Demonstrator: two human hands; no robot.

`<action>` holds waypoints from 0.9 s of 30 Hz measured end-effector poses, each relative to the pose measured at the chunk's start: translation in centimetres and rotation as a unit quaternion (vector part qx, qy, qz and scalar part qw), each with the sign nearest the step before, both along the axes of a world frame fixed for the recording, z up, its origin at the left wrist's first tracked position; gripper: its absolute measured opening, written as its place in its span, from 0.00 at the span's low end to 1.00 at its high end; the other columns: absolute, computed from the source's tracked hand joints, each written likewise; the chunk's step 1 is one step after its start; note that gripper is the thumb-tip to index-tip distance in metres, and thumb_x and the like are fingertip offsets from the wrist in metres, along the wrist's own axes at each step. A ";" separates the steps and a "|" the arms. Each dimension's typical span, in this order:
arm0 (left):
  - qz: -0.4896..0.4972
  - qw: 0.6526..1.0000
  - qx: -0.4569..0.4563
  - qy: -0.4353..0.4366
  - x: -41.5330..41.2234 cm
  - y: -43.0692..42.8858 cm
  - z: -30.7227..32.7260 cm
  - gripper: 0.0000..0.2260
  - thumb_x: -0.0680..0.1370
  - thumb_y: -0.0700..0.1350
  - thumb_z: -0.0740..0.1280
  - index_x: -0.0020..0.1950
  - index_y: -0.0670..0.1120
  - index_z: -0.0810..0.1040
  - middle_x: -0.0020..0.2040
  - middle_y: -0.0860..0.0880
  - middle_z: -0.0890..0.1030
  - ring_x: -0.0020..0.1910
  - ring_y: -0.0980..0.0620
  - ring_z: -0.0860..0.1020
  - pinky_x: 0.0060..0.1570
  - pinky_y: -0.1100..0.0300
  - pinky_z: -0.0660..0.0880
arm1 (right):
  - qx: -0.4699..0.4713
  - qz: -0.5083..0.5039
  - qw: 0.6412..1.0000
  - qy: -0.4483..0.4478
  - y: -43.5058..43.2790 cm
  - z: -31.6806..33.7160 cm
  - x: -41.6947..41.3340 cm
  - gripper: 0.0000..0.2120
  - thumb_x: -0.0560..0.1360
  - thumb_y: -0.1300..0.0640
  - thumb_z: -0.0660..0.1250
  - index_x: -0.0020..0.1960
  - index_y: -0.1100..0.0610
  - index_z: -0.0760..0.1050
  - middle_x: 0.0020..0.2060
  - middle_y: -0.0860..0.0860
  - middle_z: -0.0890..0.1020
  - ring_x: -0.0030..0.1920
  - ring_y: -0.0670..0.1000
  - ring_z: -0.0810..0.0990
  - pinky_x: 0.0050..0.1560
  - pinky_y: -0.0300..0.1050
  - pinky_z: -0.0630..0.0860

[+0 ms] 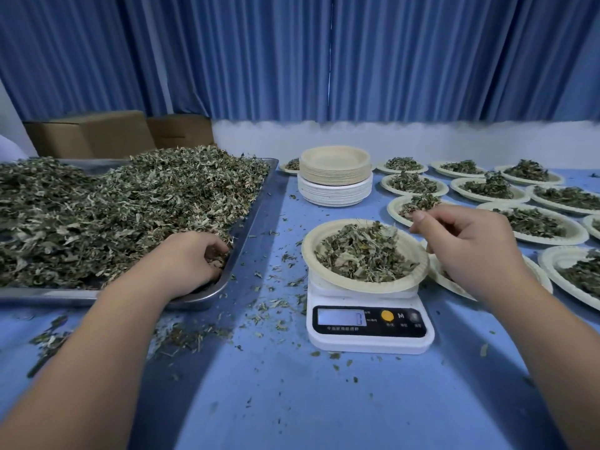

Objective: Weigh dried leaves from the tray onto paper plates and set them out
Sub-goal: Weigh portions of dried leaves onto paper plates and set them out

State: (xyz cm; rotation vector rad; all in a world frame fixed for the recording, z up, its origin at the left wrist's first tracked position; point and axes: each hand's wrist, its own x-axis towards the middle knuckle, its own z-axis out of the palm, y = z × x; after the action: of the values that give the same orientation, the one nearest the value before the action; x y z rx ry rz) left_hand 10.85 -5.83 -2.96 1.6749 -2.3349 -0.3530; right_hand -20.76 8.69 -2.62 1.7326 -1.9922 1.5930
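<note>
A steel tray (pixel 250 219) on the left is heaped with dried leaves (pixel 123 203). My left hand (pixel 191 258) sits in the tray's near right corner, fingers curled into the leaves there. A white digital scale (pixel 367 323) stands in the middle with a paper plate (pixel 406 274) of leaves on it. My right hand (pixel 470 241) hovers at that plate's right rim, thumb and fingertips pinched together; whether any leaves are between them I cannot tell.
A stack of empty paper plates (pixel 336 175) stands behind the scale. Several filled plates (pixel 532 222) cover the table at right. Leaf crumbs litter the blue tabletop (pixel 292 384). Cardboard boxes (pixel 94 134) sit behind the tray, before a blue curtain.
</note>
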 end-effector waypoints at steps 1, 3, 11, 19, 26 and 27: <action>-0.001 1.000 -0.001 0.007 0.0 0.0 -0.1 0.13 0.75 0.40 0.70 0.56 0.53 0.79 0.53 0.52 0.80 0.51 0.51 0.78 0.51 0.59 0.74 | 0.000 0.001 1.000 -0.001 0.0 0.0 0.0 0.14 0.77 0.54 0.66 0.34 0.59 0.79 0.27 0.54 0.74 0.24 0.45 0.68 0.25 0.33 0.62; -0.002 1.000 -0.010 0.020 0.0 0.0 -0.2 0.11 0.74 0.38 0.71 0.52 0.53 0.80 0.46 0.55 0.79 0.48 0.53 0.78 0.47 0.61 0.72 | 0.004 0.001 1.000 0.005 0.1 0.0 0.2 0.15 0.76 0.55 0.66 0.34 0.60 0.79 0.26 0.55 0.73 0.23 0.45 0.67 0.24 0.33 0.61; 0.000 0.998 -0.038 0.043 -0.3 0.3 0.0 0.09 0.76 0.40 0.68 0.46 0.56 0.77 0.43 0.57 0.79 0.43 0.56 0.77 0.42 0.61 0.71 | 0.017 -0.021 1.000 0.015 0.1 0.3 0.2 0.16 0.76 0.54 0.66 0.35 0.63 0.79 0.25 0.57 0.72 0.24 0.46 0.67 0.25 0.34 0.61; -0.018 0.967 -0.183 0.176 -3.1 2.0 0.2 0.06 0.79 0.45 0.65 0.52 0.52 0.80 0.51 0.54 0.74 0.41 0.59 0.73 0.45 0.65 0.68 | 0.045 -0.108 0.993 0.033 -0.3 0.2 0.0 0.23 0.78 0.47 0.61 0.33 0.63 0.77 0.23 0.56 0.75 0.27 0.51 0.73 0.31 0.42 0.68; -0.082 0.917 -0.066 0.385 -8.0 5.8 -0.4 0.08 0.78 0.44 0.66 0.53 0.57 0.78 0.54 0.59 0.73 0.43 0.65 0.75 0.43 0.73 0.69 | 0.168 -0.160 0.970 0.066 -0.5 -0.1 -0.6 0.09 0.76 0.47 0.63 0.40 0.50 0.76 0.23 0.48 0.76 0.29 0.49 0.76 0.29 0.41 0.68; -0.067 0.912 -0.030 0.404 -8.6 6.0 -0.7 0.08 0.79 0.45 0.65 0.55 0.58 0.77 0.56 0.58 0.73 0.43 0.64 0.76 0.44 0.72 0.70 | 0.187 -0.167 0.965 0.075 -0.5 -0.1 -0.5 0.09 0.76 0.47 0.63 0.41 0.50 0.76 0.24 0.48 0.77 0.29 0.49 0.76 0.29 0.41 0.67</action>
State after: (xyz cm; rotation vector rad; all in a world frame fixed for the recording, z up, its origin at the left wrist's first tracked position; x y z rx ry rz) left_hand 2.27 0.21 -3.64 1.0344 -1.7893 -0.8091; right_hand -21.27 8.19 -2.75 1.4509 -2.4586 1.0033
